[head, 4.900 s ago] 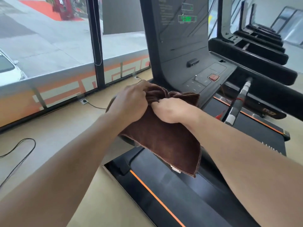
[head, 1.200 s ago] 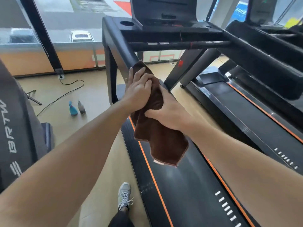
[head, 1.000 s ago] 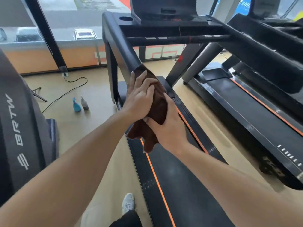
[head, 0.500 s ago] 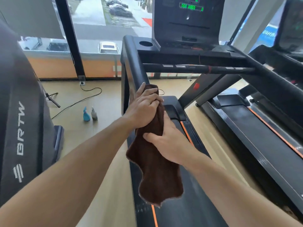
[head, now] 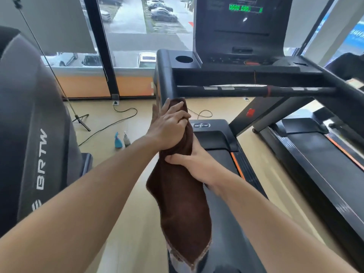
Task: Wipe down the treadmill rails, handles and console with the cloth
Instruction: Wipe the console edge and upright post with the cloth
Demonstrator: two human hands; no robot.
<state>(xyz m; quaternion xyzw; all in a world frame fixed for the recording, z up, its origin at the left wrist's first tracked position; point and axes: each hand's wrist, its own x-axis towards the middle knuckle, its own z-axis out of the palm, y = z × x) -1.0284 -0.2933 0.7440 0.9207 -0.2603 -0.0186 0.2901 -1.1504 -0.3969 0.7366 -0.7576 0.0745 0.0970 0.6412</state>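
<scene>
Since half a second ago, more brown microfibre cloth [head: 182,203] hangs lengthwise below my hands; left hand [head: 167,131] and right hand [head: 194,164] grip it around the black treadmill side rail [head: 164,79].

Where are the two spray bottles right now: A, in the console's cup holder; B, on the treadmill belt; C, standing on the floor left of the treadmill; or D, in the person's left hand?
C: the blue spray bottle and the clear spray bottle stand side by side on the floor, left of the treadmill, while both hands grip the brown cloth.
</scene>
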